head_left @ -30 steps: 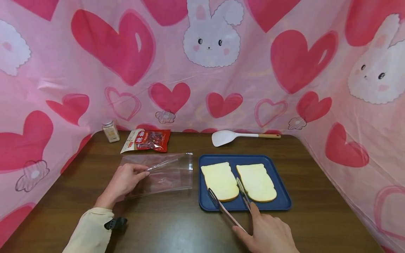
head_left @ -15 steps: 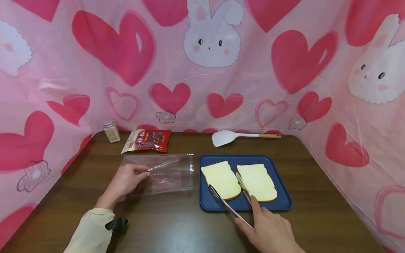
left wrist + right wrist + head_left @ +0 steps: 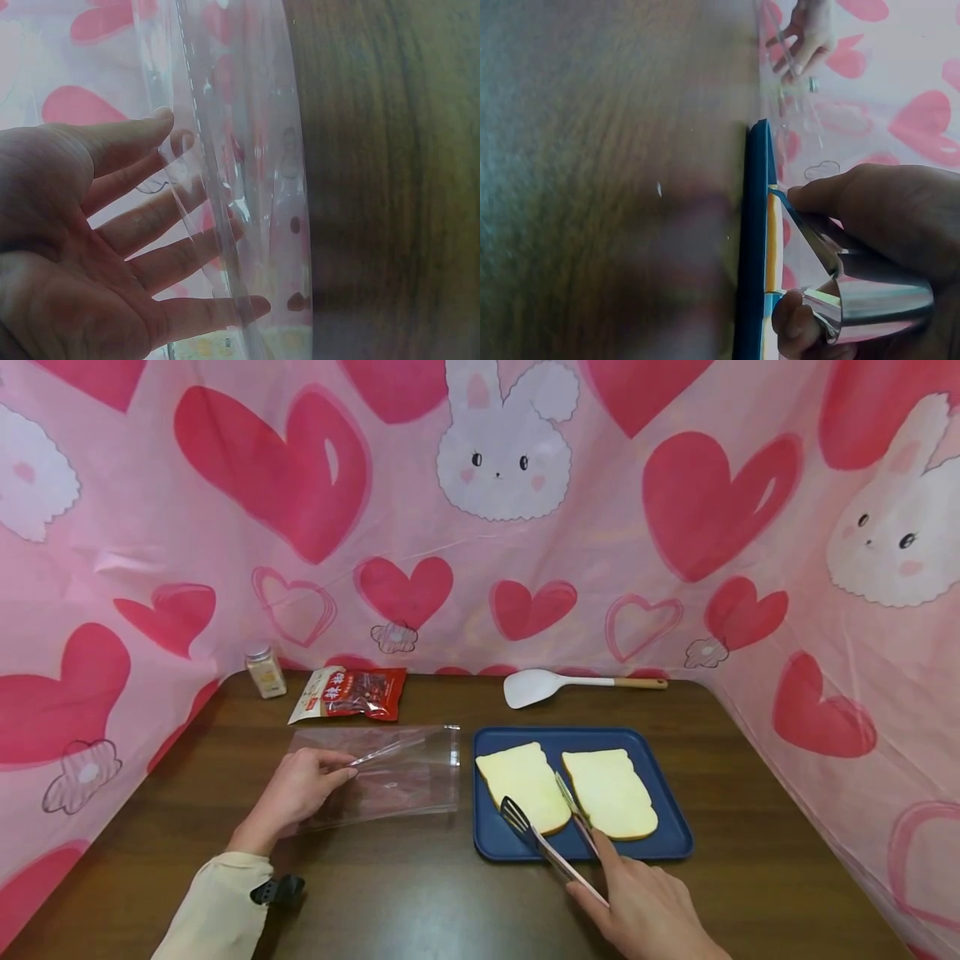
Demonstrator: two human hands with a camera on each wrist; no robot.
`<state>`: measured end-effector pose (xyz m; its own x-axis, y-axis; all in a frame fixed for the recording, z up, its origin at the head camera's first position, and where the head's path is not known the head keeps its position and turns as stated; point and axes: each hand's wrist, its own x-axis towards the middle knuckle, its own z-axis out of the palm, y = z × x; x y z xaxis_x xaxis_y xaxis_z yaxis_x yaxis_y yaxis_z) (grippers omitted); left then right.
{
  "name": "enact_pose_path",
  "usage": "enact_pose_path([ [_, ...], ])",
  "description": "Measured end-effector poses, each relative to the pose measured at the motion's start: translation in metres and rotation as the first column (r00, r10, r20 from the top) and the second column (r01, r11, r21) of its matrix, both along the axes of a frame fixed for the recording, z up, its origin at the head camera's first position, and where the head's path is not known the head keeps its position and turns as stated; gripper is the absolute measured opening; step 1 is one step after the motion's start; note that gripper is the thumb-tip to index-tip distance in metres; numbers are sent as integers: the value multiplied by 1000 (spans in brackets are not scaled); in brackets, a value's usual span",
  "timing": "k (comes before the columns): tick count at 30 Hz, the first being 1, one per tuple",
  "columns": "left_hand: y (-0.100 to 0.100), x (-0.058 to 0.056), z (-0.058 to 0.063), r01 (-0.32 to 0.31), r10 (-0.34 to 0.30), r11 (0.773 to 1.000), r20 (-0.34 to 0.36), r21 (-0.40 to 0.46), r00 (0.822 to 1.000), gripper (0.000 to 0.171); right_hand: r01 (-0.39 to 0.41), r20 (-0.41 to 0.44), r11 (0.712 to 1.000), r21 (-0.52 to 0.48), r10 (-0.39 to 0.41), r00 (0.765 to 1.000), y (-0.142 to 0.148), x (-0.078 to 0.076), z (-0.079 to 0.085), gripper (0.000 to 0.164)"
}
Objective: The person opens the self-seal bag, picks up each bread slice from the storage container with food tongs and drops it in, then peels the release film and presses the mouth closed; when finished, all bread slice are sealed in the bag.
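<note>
My left hand (image 3: 303,789) pinches the upper layer of a clear plastic bag (image 3: 408,789) between thumb and index finger, lifting its mouth; the other fingers show through the film in the left wrist view. In my right hand (image 3: 648,897) I grip metal tongs (image 3: 557,860), thumb on one arm and fingers on the other. Two bread slices (image 3: 521,781) lie side by side on a blue tray (image 3: 678,847). One slotted tong end overlaps the left slice's lower left edge, while the other sits in the gap between that slice and the right slice (image 3: 611,793).
Behind the bag lie a red food packet (image 3: 363,693) and a small seasoning jar (image 3: 266,672). A white spatula (image 3: 532,687) with a wooden handle rests behind the tray. Pink heart-printed cloth (image 3: 405,518) surrounds the wooden table (image 3: 375,902).
The tongs have narrowed around the left slice and moved slightly forward, and that slice has turned a little. My left hand keeps its hold on the bag.
</note>
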<state>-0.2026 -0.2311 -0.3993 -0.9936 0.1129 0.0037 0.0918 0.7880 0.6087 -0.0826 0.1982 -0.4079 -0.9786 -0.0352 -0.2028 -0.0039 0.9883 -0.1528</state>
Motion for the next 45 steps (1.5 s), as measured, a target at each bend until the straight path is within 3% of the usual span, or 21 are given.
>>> enact_pose_path([
  [9,-1,1,0,-6,6,1000,22,8,1000,27,-32,-93,999,3,32,995,-2,7,-5,73],
  [16,-3,2,0,-18,17,1000,51,22,999,29,-33,-76,999,-33,30,997,-6,9,-8,62],
  [22,-2,2,1,-24,23,999,51,22,998,29,10,-11,999,-46,-11,1000,0,7,-1,66],
  [27,-3,2,1,-16,14,999,40,33,999,30,-5,-1,1000,-30,5,1000,7,-1,12,66],
  [30,-4,2,1,-8,7,999,30,35,1000,30,-60,-72,998,-11,59,996,11,-5,21,62],
  [32,-4,2,1,-4,3,999,20,35,1000,30,-110,-152,994,7,109,982,14,-8,25,57],
  [36,-4,2,1,-3,3,999,12,42,1000,31,-214,-308,974,80,228,924,21,-16,28,49],
  [45,-4,4,1,4,-4,998,0,63,1000,30,-361,-390,911,201,413,823,26,-45,32,45],
])
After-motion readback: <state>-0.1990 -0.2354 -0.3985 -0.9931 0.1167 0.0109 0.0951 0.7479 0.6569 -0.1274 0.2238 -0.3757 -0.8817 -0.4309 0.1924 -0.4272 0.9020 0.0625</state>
